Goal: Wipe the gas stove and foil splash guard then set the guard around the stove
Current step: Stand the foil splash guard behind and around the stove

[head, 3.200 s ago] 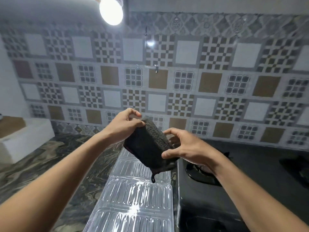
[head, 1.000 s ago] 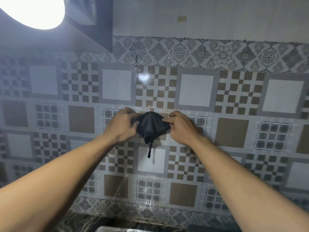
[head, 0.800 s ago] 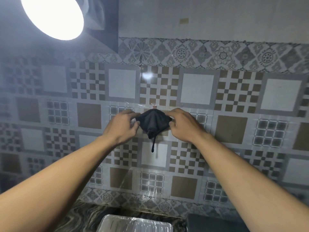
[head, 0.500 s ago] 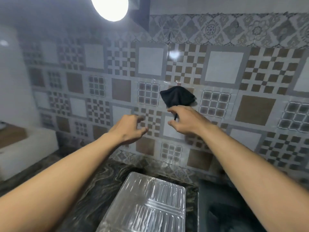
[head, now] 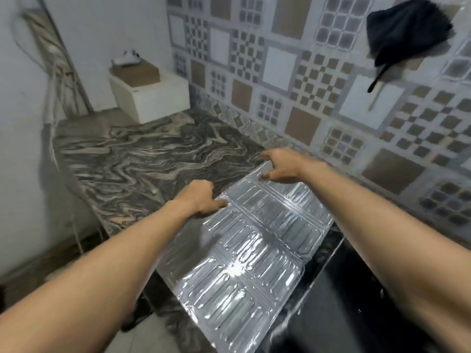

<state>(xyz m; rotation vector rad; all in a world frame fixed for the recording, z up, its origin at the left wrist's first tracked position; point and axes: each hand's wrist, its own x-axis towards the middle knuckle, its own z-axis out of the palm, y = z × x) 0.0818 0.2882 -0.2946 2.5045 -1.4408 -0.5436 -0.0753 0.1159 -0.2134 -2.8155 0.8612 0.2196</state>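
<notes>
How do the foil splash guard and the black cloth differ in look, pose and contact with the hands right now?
The foil splash guard is shiny, ribbed and stiff; the black cloth is dark, soft and bunched. The guard lies flat on the counter; the cloth hangs on the tiled wall. The left hand and right hand grip the guard's edge; neither touches the cloth.

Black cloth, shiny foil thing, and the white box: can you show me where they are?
black cloth [head: 405, 29], head view, on the middle of its bunched fabric, hanging on the tiled wall.
foil splash guard [head: 244, 266], head view, on a ribbed panel.
white box [head: 158, 100], head view, on its front face.
</notes>
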